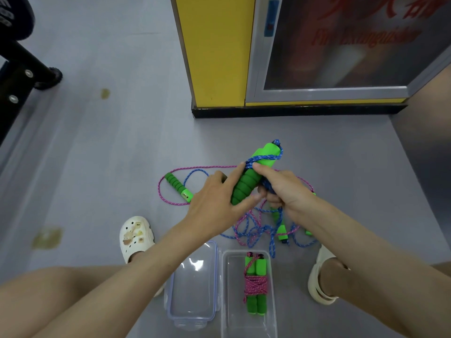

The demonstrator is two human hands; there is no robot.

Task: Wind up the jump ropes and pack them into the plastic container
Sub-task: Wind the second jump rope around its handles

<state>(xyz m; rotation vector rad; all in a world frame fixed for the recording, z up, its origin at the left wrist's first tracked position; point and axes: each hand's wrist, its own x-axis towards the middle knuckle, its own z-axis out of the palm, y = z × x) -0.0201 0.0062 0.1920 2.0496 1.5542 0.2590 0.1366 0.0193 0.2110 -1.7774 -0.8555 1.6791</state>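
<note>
Jump ropes (252, 231) lie on grey floor (97, 167) before a yellow pillar (214, 50).

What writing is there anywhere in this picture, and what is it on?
"Fire Extinguisher": red, blurred, on the glass door.
Red characters above it: cut off, unreadable.
White letters on the black object, top left: cut off, unreadable.
Mark on the loose handle on the floor: too small.

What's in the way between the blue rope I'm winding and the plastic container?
Nothing covers it: the container is open, its lid lying beside it. One wound pink rope already lies inside, with room left of it. The blue rope on the green handles trails into the floor tangle before the container.
</note>
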